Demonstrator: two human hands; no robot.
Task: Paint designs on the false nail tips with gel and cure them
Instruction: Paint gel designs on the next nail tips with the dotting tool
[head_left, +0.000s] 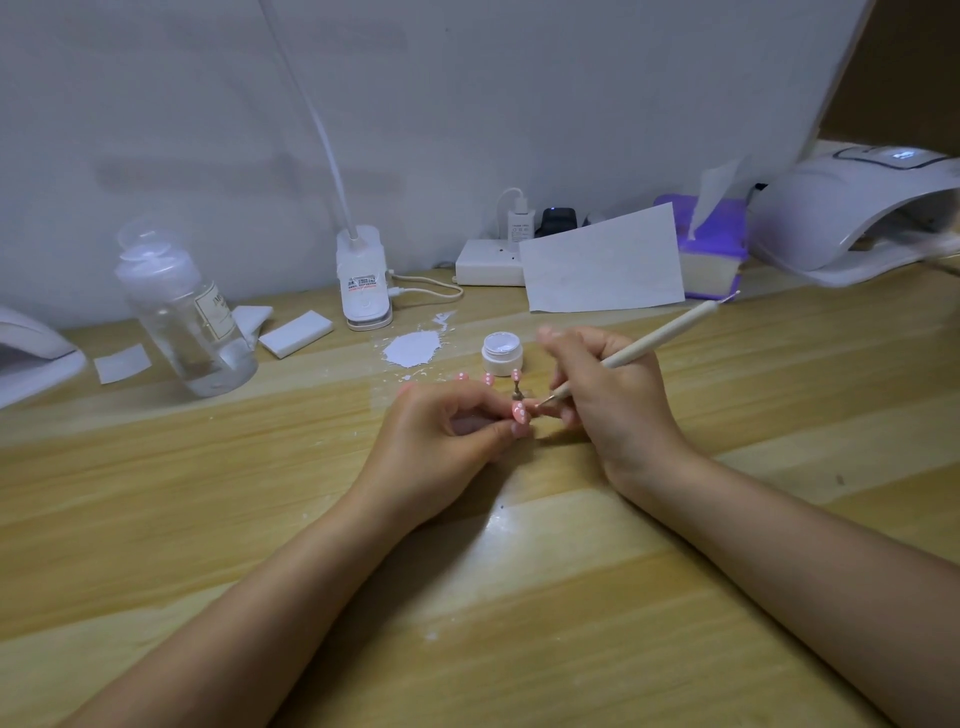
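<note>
Wooden table (208, 519), grey wall (156, 104)

The table (218, 519) is pale wood-grain with a smooth, slightly glossy finish that reflects light near its centre. A clear plastic bottle (187, 317) at far left looks shiny and see-through. The small gel pot (502, 354) is white, smooth plastic. The dotting pen (657, 336) has a matt cream shaft and a thin metal tip. The pink nail tip (519, 412) looks glossy. A sheet of paper (602, 262) is matt white. The curing lamp (852, 213) at far right is glossy white plastic.
</note>
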